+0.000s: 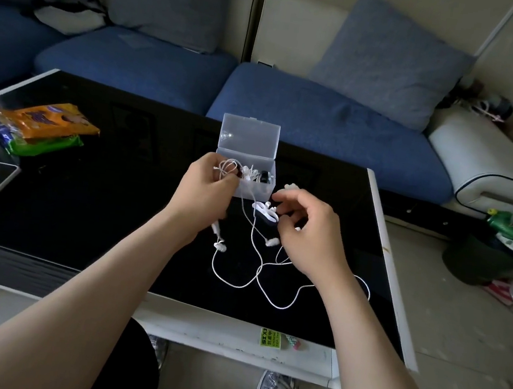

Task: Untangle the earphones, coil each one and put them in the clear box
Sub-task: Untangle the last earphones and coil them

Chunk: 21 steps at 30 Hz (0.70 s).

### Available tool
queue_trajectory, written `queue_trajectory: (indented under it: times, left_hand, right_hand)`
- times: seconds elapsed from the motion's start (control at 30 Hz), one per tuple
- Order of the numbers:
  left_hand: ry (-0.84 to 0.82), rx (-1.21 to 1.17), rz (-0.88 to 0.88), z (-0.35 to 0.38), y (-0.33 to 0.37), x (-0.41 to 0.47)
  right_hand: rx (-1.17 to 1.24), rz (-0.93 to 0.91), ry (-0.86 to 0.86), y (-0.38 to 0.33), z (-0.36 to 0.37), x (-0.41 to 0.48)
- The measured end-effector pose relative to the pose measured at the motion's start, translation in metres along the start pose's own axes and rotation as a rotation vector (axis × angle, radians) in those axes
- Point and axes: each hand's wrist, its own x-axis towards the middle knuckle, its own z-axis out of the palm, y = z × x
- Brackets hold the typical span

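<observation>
The left hand (208,185) is curled round a small coil of white earphone cable (227,168) and holds it just at the near-left corner of the clear plastic box (249,138). The box has its hinged lid upright and stands on the black glass table (101,207). It holds some white earphones and a small black piece (too small to tell what it is).

From the coil the loose white cord (255,268) trails down onto the table and crosses itself in wide loops near the front edge, with white earbuds (220,247) lying among them. The right hand (305,232) is just beside a small white-and-black bundle (265,214) in front of the box. Its fingers are half curled, and I cannot tell whether they pinch a strand or hold nothing.

The step in hand looks like winding the slack onto the coil. To do it well:
- The right hand should feed the cord through loose fingers, so the crossings open before they reach the coil.
- A crossing should never be tugged tight.
- The loops should be kept the same size and pinched firmly, or the coil will likely spring apart.
- The earbuds should stay outside the loops.
- The finished coil should go straight down into the free part of the box, clear of the earphones lying there.
</observation>
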Motion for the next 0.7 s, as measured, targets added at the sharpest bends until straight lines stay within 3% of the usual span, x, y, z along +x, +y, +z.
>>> queue_trajectory:
  times: [0.13,0.3,0.43,0.57,0.63,0.7]
  left_hand:
    - [0.150,0.106,-0.005,-0.008,-0.002,0.003]
    - [0.287,0.441,-0.023,-0.024,-0.008,0.010]
    - [0.104,0.707,-0.050,-0.025,-0.023,0.015]
    - [-0.089,1.048,-0.234,-0.017,-0.031,0.010]
    - [-0.102,1.239,-0.306,-0.009,-0.029,0.006]
    - [-0.089,1.328,-0.235,-0.001,-0.024,0.005]
  right_hand:
    - [-0.147,0.028,-0.016,0.008,0.000,0.001]
    - [0.033,0.168,0.036,0.004,-0.004,0.004]
    - [0.146,0.191,0.019,0.005,-0.008,0.005]
    - [0.258,0.238,-0.040,-0.001,-0.013,0.001]
    - [0.303,0.248,-0.063,-0.002,-0.016,0.000]
    - [0.312,0.244,-0.076,0.000,-0.018,-0.002]
